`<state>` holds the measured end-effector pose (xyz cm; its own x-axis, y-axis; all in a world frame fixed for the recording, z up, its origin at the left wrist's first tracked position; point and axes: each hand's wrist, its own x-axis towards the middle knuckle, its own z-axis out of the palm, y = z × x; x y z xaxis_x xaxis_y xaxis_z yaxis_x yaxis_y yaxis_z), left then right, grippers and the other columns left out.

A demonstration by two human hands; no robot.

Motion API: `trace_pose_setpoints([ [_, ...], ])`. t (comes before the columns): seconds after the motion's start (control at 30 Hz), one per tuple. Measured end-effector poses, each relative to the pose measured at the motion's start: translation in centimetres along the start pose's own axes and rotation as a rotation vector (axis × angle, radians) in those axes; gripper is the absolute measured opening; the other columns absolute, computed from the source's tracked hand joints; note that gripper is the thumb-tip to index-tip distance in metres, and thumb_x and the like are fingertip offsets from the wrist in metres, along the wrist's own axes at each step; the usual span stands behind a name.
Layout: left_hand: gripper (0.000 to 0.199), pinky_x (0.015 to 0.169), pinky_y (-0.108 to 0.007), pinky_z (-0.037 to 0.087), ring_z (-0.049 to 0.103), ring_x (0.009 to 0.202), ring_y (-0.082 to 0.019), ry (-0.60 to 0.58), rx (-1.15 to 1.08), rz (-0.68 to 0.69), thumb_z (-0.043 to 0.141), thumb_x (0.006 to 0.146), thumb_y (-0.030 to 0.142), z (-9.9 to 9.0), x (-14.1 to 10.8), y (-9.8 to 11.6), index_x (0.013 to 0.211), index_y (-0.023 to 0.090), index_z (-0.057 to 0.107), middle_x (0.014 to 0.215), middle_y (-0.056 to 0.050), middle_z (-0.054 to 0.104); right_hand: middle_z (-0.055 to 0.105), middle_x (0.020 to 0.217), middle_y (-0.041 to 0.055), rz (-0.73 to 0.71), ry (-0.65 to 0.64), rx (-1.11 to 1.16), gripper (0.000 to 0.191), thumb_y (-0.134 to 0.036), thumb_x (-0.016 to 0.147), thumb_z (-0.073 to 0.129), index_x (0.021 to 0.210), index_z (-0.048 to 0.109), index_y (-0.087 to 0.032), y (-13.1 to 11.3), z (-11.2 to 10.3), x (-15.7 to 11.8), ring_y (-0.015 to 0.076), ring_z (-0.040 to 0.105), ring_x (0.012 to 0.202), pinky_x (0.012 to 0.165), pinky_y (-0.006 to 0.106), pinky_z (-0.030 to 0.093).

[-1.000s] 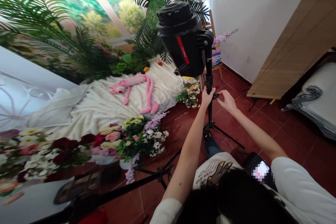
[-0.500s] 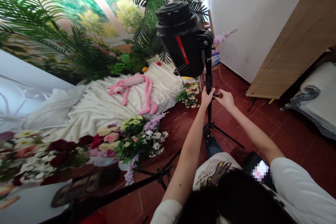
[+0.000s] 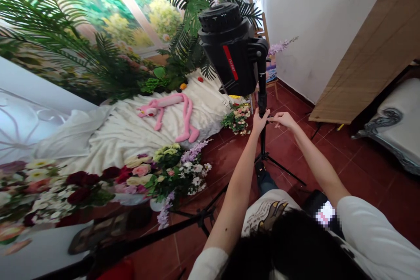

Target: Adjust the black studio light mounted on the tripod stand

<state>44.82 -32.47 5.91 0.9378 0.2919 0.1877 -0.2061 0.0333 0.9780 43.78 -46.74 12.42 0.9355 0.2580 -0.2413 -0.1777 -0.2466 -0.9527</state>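
A black studio light (image 3: 229,50) with a red stripe is mounted on top of a black stand (image 3: 263,140), whose legs spread on the red tiled floor. My left hand (image 3: 260,121) is wrapped round the stand's pole below the light. Just to its right, my right hand (image 3: 282,120) has its fingertips at a small knob (image 3: 271,119) on the pole's side; the fingers partly hide the knob.
A pink plush toy (image 3: 183,118) lies on a white furry cloth (image 3: 127,131) to the left. Flowers (image 3: 164,168) and another black stand (image 3: 177,227) are at the lower left. At the right are a wooden panel (image 3: 357,52) and a white sofa (image 3: 398,109).
The fingers of my right hand have shifted at the knob and look straighter. My left hand keeps its hold on the pole. The view has moved slightly.
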Motion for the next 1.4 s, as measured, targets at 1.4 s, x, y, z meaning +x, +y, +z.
trace_pose_setpoints([
  [1.4,0.059,0.117,-0.048,0.035,0.047,0.136,-0.031,1.505,0.852,-0.016,0.065,0.089,0.044,-42.2,-33.1,6.4,0.132,0.013,0.04,0.134,-0.023,0.05,0.065,0.061,-0.0001,-0.638,-1.02,-0.519,0.044,-0.046,0.102,0.038,0.075,0.059,-0.019,-1.3,43.4,-10.8,0.0121,0.059,0.05,0.052,0.021,0.047],
])
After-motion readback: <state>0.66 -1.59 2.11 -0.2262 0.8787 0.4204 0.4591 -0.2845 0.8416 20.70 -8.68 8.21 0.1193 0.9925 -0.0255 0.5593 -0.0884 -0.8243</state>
